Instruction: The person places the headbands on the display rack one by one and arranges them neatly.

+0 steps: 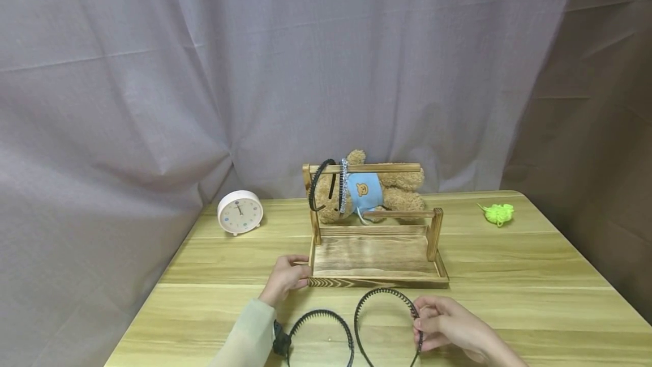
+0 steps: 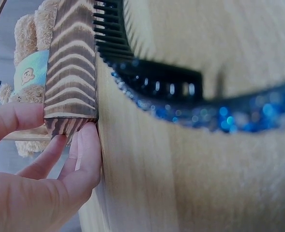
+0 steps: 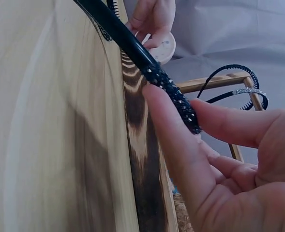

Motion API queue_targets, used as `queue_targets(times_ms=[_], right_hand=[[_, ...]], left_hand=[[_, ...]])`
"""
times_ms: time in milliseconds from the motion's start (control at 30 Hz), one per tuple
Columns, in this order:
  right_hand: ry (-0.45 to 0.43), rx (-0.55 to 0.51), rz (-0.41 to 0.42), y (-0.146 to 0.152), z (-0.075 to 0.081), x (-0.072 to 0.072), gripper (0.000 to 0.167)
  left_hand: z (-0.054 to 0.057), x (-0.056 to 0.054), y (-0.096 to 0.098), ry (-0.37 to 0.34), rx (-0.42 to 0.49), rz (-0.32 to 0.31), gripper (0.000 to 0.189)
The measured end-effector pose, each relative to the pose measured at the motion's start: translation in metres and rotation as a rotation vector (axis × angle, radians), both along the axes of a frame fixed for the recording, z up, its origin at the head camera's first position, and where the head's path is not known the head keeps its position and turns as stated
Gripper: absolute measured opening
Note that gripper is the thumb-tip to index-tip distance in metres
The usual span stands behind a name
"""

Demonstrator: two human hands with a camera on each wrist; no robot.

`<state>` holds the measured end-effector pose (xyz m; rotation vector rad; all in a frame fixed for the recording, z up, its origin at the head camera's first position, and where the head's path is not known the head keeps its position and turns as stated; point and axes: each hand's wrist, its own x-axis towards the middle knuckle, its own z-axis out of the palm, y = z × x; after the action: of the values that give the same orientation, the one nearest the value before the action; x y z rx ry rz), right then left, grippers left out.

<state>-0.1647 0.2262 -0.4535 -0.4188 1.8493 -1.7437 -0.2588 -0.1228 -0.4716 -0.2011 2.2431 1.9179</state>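
Observation:
My left hand (image 1: 286, 277) grips the front left corner of a wooden rack (image 1: 379, 284), its fingertips on the tray's end in the left wrist view. My right hand (image 1: 442, 324) pinches a black toothed headband (image 1: 358, 321) by its side, in front of the rack. Dark sparkling beads (image 3: 169, 92) cover the pinched part in the right wrist view. Another black headband (image 1: 321, 312) is at the bottom of the head view, near my left wrist; blue glitter (image 2: 224, 116) shows on a headband in the left wrist view. A black headband (image 1: 313, 186) and a silver-glitter one (image 1: 343, 186) hang on the rack's upper bar (image 1: 387, 168).
Behind the rack lies a teddy bear (image 1: 367, 188) in a blue shirt. A round white clock (image 1: 240, 213) stands at the back left. Bright green yarn (image 1: 498, 214) lies at the back right of the wooden table (image 1: 550, 299). A grey curtain (image 1: 305, 72) hangs behind.

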Motion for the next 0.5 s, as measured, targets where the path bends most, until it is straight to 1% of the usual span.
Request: queue_targets(times_ms=[167,500], right_hand=[[0.049,-0.001,-0.047,-0.003,0.001,0.0,0.035],[0.118,-0.009,-0.182,-0.014,0.006,-0.002,0.046]], left_hand=[[-0.001,0.0,0.0,-0.002,0.002,0.004,0.05],[-0.001,-0.002,0.001,0.001,-0.004,0.004,0.049]])
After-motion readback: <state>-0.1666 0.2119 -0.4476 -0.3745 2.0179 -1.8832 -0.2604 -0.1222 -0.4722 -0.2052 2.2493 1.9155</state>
